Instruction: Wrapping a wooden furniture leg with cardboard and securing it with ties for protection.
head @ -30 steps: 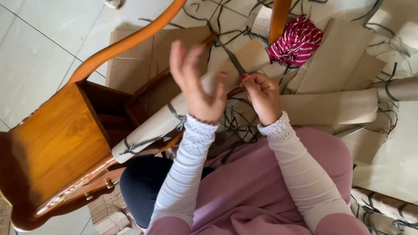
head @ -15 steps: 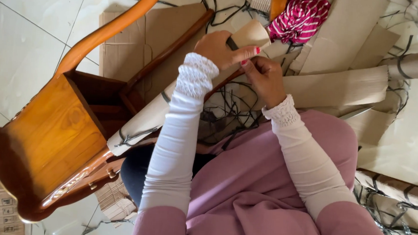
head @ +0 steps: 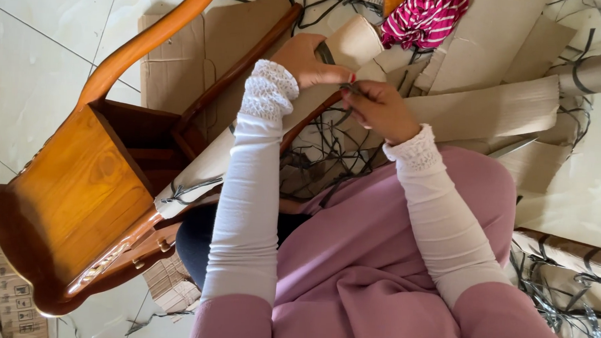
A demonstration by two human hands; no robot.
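Both hands grip: left hand (head: 312, 58) beige paper-wrapped chair leg (head: 332, 69), right hand (head: 377, 108) black strap (head: 324, 52).

The striped cloth (head: 425, 17) is cut off by the top edge; the right hand (head: 379, 110) hides whatever its fingers pinch.

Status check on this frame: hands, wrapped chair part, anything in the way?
Left hand grips the cardboard wrap on the chair part. Right hand pinches a dark strap beside it. Loose straps tangled underneath, cardboard sheets all around.
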